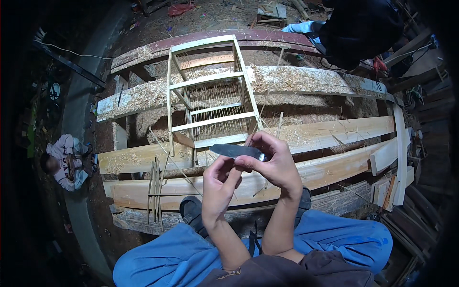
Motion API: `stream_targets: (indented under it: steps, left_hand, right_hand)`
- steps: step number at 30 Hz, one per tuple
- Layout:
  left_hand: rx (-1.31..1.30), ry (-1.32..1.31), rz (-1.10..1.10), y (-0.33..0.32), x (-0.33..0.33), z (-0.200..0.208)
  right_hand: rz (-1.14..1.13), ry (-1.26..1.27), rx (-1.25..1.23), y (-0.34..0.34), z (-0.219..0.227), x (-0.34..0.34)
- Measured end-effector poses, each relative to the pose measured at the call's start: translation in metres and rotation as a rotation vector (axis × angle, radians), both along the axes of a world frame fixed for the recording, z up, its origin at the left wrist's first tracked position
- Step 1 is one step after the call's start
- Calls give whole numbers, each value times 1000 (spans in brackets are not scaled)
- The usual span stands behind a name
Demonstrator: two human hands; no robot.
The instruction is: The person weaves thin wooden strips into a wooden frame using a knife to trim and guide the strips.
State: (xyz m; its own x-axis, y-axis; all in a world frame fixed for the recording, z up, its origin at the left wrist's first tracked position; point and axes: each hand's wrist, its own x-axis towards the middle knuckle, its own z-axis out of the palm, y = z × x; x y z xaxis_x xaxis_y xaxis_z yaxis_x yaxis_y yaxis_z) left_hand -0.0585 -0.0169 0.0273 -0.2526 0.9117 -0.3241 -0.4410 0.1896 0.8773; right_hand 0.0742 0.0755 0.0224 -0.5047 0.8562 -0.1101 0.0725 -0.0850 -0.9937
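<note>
Showing joined rails and fitted rods, the wooden frame is judged part-finished; its upper openings are left unbarred. The knife is pinched by the right hand, blade pointing left, just beyond the left hand, whose fingers are curled; anything pinched there cannot be told.

"Where is this fisheye camera sitting?"
"On the person's head, facing steeply down, with the blue trousers filling the lower edge."
"How near?"
"The bare left hand and bare right hand are showing close, mid-view; the pale wooden barred frame is lying farther off. Straight edges are bending rimward."
</note>
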Motion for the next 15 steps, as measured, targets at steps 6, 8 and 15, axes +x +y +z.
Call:
stream_targets:
  steps: [6, 8, 15]
  left_hand:
    - [-8, 78, 130, -3, 3, -7]
    - [-23, 74, 182, -1, 7, -12]
    - [-6, -24, 54, -3, 2, -19]
  right_hand:
    - [41, 41, 25, -1, 1, -4]
    - [37, 84, 57, -2, -4, -4]
    - [135, 4, -134, 3, 1, 9]
